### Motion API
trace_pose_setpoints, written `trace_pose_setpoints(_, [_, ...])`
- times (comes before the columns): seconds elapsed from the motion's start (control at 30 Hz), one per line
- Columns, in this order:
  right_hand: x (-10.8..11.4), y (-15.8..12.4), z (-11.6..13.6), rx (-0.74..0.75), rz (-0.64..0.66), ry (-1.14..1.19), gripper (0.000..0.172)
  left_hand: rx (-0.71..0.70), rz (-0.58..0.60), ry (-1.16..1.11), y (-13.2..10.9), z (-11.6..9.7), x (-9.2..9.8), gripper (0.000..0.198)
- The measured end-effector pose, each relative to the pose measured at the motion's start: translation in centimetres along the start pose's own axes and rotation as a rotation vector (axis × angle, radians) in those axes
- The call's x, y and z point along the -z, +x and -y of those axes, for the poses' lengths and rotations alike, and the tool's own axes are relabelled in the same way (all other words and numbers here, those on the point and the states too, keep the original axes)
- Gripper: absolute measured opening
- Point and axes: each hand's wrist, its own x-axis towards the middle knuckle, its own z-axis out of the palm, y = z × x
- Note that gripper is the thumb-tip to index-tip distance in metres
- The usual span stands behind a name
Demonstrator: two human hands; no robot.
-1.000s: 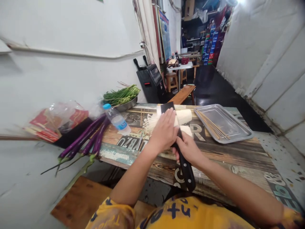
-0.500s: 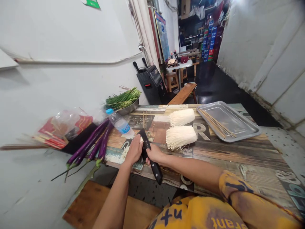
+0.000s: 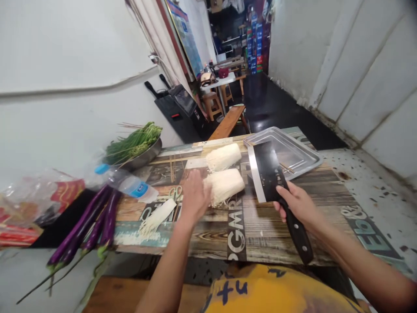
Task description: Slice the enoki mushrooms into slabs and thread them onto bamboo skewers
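Observation:
My right hand (image 3: 298, 204) grips a cleaver (image 3: 269, 174) by its black handle, its broad dark blade raised in front of the metal tray. My left hand (image 3: 197, 195) is open and a little blurred, fingers stretched forward, at the stem-cap end of the nearer enoki mushroom bundle (image 3: 230, 184). Whether it touches that bundle I cannot tell. Behind lies another enoki bundle (image 3: 224, 156). A smaller enoki clump (image 3: 159, 217) rests on the table to the left of my left hand.
A metal tray (image 3: 312, 160) with skewers stands at the right. Leftward are a water bottle (image 3: 133, 184) lying tilted, several purple eggplants (image 3: 81, 226) over the table edge, and a bowl (image 3: 146, 157) of green vegetables. Loose skewers (image 3: 172, 168) and scissors (image 3: 176, 192) lie mid-table. A wooden bench (image 3: 228, 121) is beyond.
My right hand has carried the cleaver rightward, away from my left hand. My left hand has moved off the small enoki clump toward the larger bundles. The view has turned right.

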Motion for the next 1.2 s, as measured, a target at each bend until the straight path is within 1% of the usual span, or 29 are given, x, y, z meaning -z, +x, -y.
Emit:
trace_pose_setpoints(0.07, [0.9, 0.0, -1.5, -0.068, 0.006, 0.027, 0.025, -0.110, 0.047, -0.020, 1.6, -4.3, -0.6, 0.065])
trace_pose_setpoints(0.13, [1.2, 0.1, -2.7, -0.128, 0.046, 0.053, 0.024, -0.190, 0.088, -0.017, 2.5, -7.3, -1.4, 0.066])
trace_pose_setpoints(0.17, [1.1, 0.1, -3.1, -0.150, 0.072, 0.067, 0.023, -0.209, 0.100, -0.008, 2.7, -8.3, -1.8, 0.067])
trace_pose_setpoints(0.23, [0.9, 0.2, -3.5, -0.182, 0.125, 0.088, 0.022, -0.211, 0.100, 0.020, 2.8, -9.2, -2.4, 0.068])
trace_pose_setpoints(0.3, [0.7, 0.4, -3.6, -0.199, 0.165, 0.102, 0.021, -0.212, 0.087, 0.046, 2.7, -9.2, -2.8, 0.068])
trace_pose_setpoints(0.43, [0.4, 0.5, -3.2, -0.207, 0.187, 0.105, 0.019, -0.263, 0.075, 0.066, 2.6, -8.0, -2.8, 0.061])
trace_pose_setpoints(0.57, [0.1, 0.2, -3.1, -0.213, 0.187, 0.125, 0.017, -0.358, 0.130, 0.043, 2.7, -6.6, -2.2, 0.059])
trace_pose_setpoints(0.67, [-0.3, 0.0, -3.3, -0.207, 0.192, 0.147, 0.017, -0.410, 0.178, 0.025, 2.9, -5.8, -1.9, 0.059])
trace_pose_setpoints(0.8, [-0.8, -0.2, -3.4, -0.213, 0.182, 0.168, 0.018, -0.412, 0.202, 0.025, 2.7, -5.9, -1.7, 0.060])
trace_pose_setpoints(0.97, [-1.0, -0.4, -3.5, -0.225, 0.174, 0.172, 0.020, -0.396, 0.179, 0.016, 2.5, -6.3, -1.8, 0.062])
trace_pose_setpoints(1.2, [-1.6, -0.7, -4.1, -0.222, 0.194, 0.181, 0.022, -0.407, 0.204, 0.022, 2.6, -5.9, -2.0, 0.062])
